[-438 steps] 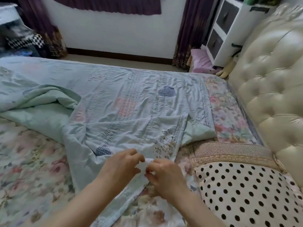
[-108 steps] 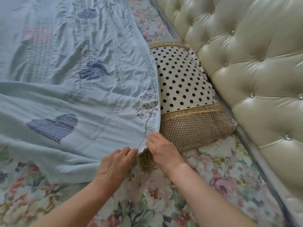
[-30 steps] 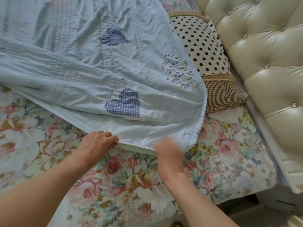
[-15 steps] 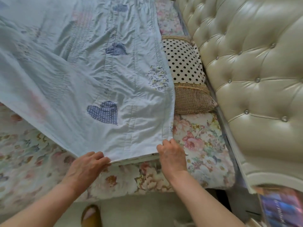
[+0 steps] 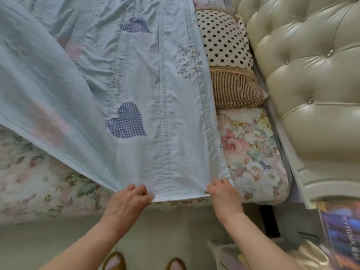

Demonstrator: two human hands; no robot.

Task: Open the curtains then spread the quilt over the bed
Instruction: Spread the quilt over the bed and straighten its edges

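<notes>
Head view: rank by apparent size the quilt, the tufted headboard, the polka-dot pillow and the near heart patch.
1. quilt, the largest by far.
2. tufted headboard.
3. polka-dot pillow, partly tucked under the quilt's edge, so its full extent is hidden.
4. heart patch, the smallest.

Matt cloth quilt (image 5: 136,94), glossy headboard (image 5: 311,94)

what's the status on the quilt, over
Left hand and right hand both gripping near edge of quilt. Quilt lifted off floral sheet, not yet flat. Polka-dot pillow uncovered beside it; nothing blocking.
</notes>
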